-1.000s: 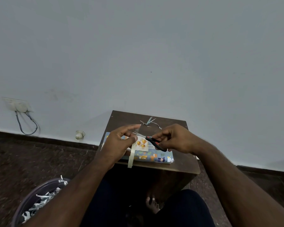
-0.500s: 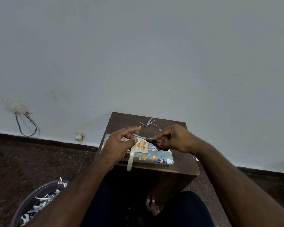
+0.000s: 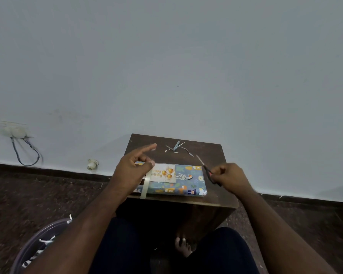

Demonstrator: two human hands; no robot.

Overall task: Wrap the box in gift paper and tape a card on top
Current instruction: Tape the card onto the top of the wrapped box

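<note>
2 bare hands work over a small dark wooden table that stands against a pale grey wall. On the near half of the tabletop lies the wrapped box, flat, covered in blue gift paper printed with cartoon animals. A white card with gold balloons and "Happy birthday" lettering sits on top of the box, toward its left end. The left hand hovers over that end, index finger stretched out forward, thumb and another finger brought together around the upper end of a strip of tape; the strip hangs down across the box's front edge to the table's rim. The right hand is off the box's right end, fingers curled round the dark handles of a pair of scissors, blades pointing up and left. 1 cluster of paper scraps lies near the table's far edge.
</note>
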